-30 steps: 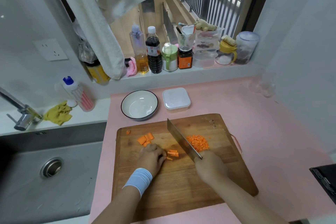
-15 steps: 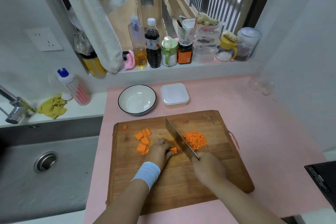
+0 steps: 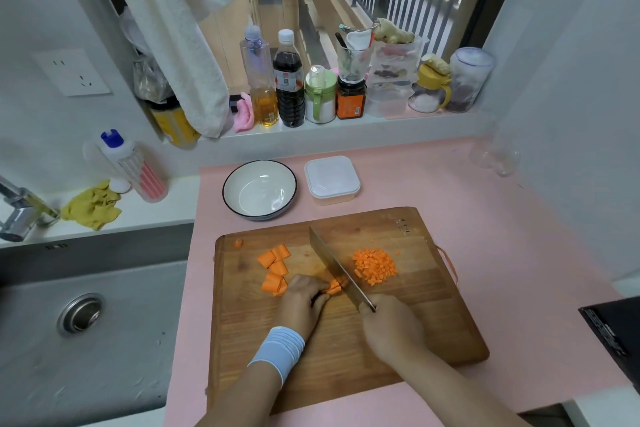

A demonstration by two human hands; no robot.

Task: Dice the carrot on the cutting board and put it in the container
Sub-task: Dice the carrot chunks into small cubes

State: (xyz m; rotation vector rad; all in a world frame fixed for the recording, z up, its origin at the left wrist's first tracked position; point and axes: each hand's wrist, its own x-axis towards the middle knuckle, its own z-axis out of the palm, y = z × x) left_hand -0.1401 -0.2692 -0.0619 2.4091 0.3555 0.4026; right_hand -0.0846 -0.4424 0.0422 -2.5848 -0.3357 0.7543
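Hands work over a wooden cutting board [image 3: 346, 350] on the pink table [image 3: 485, 218]. Left hand [image 3: 302, 302] pins carrot strips [image 3: 335, 288]; right hand [image 3: 389, 326] grips a cleaver [image 3: 337, 269]. Diced carrot [image 3: 375, 265] lies right of the blade, larger chunks [image 3: 275, 269] left. Lidded container [image 3: 331, 179] sits behind the board.

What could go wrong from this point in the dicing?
1. The left hand pins carrot strips right against the cleaver blade; its fingers sit very near the edge, so a slip could cut them.
2. The diced pile has loose bits scattered around it; some could be left behind on the cutting board or drop on the pink counter during transfer.
3. The plastic container looks lidded, so the transfer would stall until it is opened.
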